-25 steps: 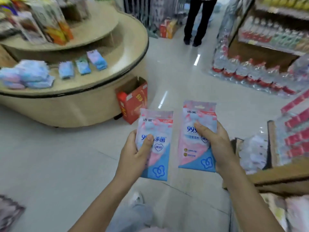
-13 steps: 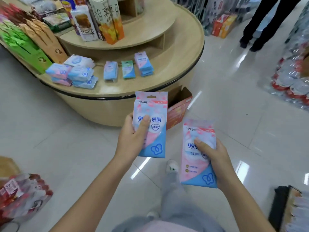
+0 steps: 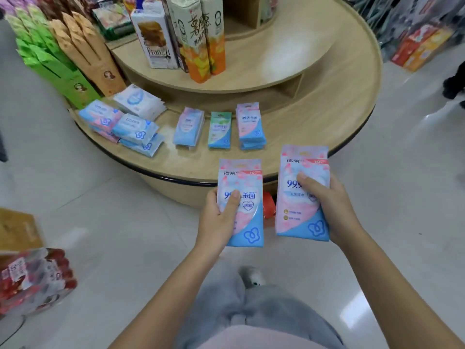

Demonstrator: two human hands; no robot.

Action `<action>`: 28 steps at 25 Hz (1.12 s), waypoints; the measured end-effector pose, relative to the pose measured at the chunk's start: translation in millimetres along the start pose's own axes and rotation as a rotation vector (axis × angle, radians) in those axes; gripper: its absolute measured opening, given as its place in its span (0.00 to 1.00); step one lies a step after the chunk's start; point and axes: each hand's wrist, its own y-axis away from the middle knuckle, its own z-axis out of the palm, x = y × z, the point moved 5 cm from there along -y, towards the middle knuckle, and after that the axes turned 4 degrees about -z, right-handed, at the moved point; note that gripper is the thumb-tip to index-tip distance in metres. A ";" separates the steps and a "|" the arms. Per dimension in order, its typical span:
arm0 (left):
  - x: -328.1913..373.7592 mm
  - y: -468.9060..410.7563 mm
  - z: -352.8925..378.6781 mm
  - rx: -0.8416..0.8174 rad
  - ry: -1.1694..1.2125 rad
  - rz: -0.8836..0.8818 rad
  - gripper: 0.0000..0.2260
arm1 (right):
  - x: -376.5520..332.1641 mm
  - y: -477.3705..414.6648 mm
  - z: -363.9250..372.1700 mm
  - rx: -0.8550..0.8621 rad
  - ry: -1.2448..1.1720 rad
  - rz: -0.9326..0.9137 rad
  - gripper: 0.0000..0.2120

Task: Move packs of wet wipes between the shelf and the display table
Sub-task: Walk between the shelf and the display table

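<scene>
My left hand [image 3: 219, 217] grips a pink-and-blue pack of wet wipes [image 3: 245, 222], thumb across its front. A second, matching pack [image 3: 299, 212] is gripped in my right hand [image 3: 329, 207]. Both packs are held upright just short of the black-edged rim of the round wooden display table [image 3: 327, 127]. On the table's lower tier lie a stack of matching pink-and-blue packs [image 3: 250, 127], a green pack [image 3: 220, 129], a pale blue pack [image 3: 188, 127] and a pile of larger wipes packs [image 3: 125, 122].
Snack boxes [image 3: 181, 34] and green and tan cartons [image 3: 68, 59] stand on the table's upper tier and left side. Shrink-wrapped bottles [image 3: 32, 280] lie on the floor at left. A red box [image 3: 268, 207] sits under the table edge. Another person's dark shoe [image 3: 455, 84] shows at far right.
I have stepped closer to the display table, which now fills the upper view. Both hands, still holding their packs, have come level near the table rim.
</scene>
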 end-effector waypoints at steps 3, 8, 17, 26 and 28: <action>22.7 -53.4 3.0 0.019 0.019 -0.015 0.10 | -7.0 -58.2 23.0 -0.007 -0.009 0.029 0.14; 54.2 -161.9 -10.3 0.065 -0.084 -0.023 0.06 | -5.3 -147.0 59.8 0.032 0.002 0.071 0.12; 86.5 -304.5 68.0 -0.076 -0.254 -0.042 0.18 | -6.2 -257.2 50.9 0.182 0.018 0.118 0.28; 65.4 -353.7 113.1 -0.025 -0.353 -0.134 0.16 | 27.7 -337.2 49.8 0.175 0.088 0.190 0.17; 61.6 -355.9 111.0 -0.001 -0.413 -0.098 0.14 | 31.4 -344.1 53.3 0.141 0.096 0.201 0.16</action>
